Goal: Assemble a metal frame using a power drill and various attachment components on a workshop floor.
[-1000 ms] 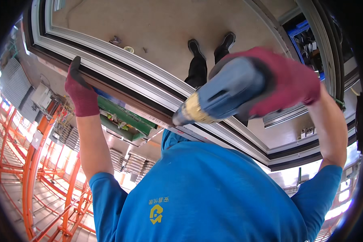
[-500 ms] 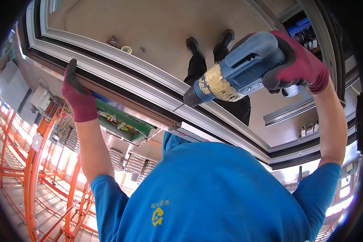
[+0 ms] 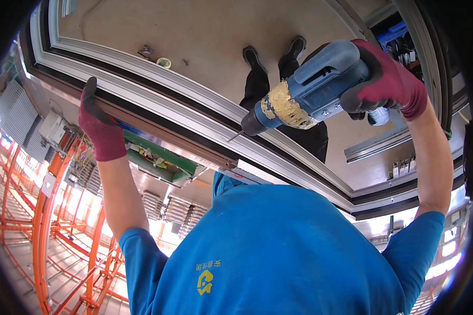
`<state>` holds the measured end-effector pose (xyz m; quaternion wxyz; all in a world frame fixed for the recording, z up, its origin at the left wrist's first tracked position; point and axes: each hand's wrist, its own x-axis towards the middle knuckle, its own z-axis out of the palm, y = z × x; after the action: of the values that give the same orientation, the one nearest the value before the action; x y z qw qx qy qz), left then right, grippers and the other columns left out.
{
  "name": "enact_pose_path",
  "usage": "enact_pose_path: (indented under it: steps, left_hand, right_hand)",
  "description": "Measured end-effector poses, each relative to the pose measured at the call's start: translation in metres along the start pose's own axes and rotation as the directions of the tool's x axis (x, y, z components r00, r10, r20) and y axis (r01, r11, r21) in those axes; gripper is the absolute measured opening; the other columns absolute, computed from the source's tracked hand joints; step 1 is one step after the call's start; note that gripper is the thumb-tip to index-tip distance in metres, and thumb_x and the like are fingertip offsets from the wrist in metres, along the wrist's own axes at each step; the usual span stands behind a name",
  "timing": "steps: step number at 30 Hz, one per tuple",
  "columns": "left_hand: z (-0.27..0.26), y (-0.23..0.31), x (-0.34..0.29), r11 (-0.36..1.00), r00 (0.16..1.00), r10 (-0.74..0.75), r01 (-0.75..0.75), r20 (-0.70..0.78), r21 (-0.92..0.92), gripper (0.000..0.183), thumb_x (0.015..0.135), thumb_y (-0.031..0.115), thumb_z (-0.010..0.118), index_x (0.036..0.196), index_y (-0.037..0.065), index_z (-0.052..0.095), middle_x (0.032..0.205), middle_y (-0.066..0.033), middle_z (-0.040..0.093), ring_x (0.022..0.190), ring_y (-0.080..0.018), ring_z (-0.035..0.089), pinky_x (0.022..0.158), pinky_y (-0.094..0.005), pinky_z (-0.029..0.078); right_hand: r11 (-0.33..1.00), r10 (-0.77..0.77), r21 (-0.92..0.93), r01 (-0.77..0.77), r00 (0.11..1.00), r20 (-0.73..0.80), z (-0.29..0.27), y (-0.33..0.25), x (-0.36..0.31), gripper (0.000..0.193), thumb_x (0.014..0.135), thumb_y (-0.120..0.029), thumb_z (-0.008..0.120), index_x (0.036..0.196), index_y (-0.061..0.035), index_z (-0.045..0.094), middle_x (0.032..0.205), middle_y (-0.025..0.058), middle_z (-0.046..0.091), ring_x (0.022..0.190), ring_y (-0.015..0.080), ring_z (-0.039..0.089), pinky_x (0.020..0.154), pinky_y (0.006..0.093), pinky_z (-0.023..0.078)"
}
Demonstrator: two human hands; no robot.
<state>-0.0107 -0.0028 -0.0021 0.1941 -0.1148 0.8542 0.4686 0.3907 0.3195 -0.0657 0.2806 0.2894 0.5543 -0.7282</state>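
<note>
My right hand [image 3: 386,84], in a maroon and dark grey glove, is closed round the grip of a blue power drill [image 3: 328,79]. Worn yellowish tape wraps the drill's front housing. Its thin bit [image 3: 236,136] slants down to the left, with the tip at the long aluminium frame [image 3: 178,102]; I cannot tell whether the tip has entered the metal. My left hand [image 3: 101,126], gloved alike, rests along the frame's brown outer edge. One dark digit stretches straight over that edge, while the other fingers are mostly hidden.
Below the frame's left part sits a green tray [image 3: 155,157] with small bits in it. Orange racks [image 3: 42,226] stand at the left. On the floor lie a tape roll [image 3: 164,63] and scraps. A loose profile [image 3: 378,147] lies at right, near dark shelving [image 3: 402,47].
The drill and its bit have shifted very slightly to the right. My left hand has moved a touch to the left, still on the frame edge.
</note>
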Motion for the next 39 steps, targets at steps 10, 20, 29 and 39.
enact_pose_path:
  steps: [10, 20, 29, 39]
  left_hand:
    - [0.002, -0.002, 0.001, 0.999, 0.998, -0.046, 0.045, -0.030, -0.025, 0.038, 0.090, 0.018, 0.075, 0.119, -0.005, 0.071, 0.113, -0.0176, 0.074, 0.101, -0.0316, 0.073, 0.094, -0.0399, 0.059]
    - [0.009, 0.003, -0.014, 0.998, 1.000, -0.011, 0.009, -0.020, -0.061, 0.039, 0.091, 0.020, 0.075, 0.120, -0.004, 0.072, 0.117, -0.0165, 0.074, 0.105, -0.0298, 0.072, 0.098, -0.0390, 0.057]
    - [-0.007, -0.008, -0.007, 0.995, 0.997, 0.056, -0.051, 0.054, -0.090, 0.036, 0.092, 0.017, 0.074, 0.120, -0.006, 0.072, 0.117, -0.0161, 0.074, 0.104, -0.0278, 0.072, 0.096, -0.0372, 0.057]
    - [0.003, -0.006, -0.002, 0.995, 1.000, 0.002, 0.000, 0.023, -0.098, 0.043, 0.095, 0.019, 0.071, 0.130, -0.006, 0.067, 0.127, -0.0175, 0.070, 0.116, -0.0289, 0.068, 0.103, -0.0391, 0.054]
  right_hand:
    - [0.998, -0.059, -0.009, 0.060, 0.996, 0.061, 0.011, -0.015, 0.004, 0.093, 0.064, -0.033, 0.092, 0.145, -0.0052, 0.057, 0.128, 0.0145, 0.067, 0.116, 0.0260, 0.065, 0.101, 0.0395, 0.053]
    - [0.972, -0.211, -0.099, 0.213, 0.977, 0.026, 0.016, -0.004, 0.005, 0.096, 0.067, -0.045, 0.095, 0.144, -0.0019, 0.057, 0.129, 0.0181, 0.067, 0.114, 0.0285, 0.069, 0.099, 0.0387, 0.057]
    - [0.995, -0.098, 0.040, 0.092, 0.982, 0.161, 0.039, -0.011, 0.016, 0.085, 0.067, -0.026, 0.093, 0.142, -0.0058, 0.060, 0.128, 0.0154, 0.069, 0.117, 0.0268, 0.067, 0.103, 0.0406, 0.054]
    - [0.981, 0.027, 0.187, -0.059, 0.985, 0.172, 0.002, -0.044, -0.012, 0.066, 0.073, -0.014, 0.085, 0.134, -0.0027, 0.062, 0.102, 0.0142, 0.073, 0.075, 0.0229, 0.073, 0.063, 0.0359, 0.060]
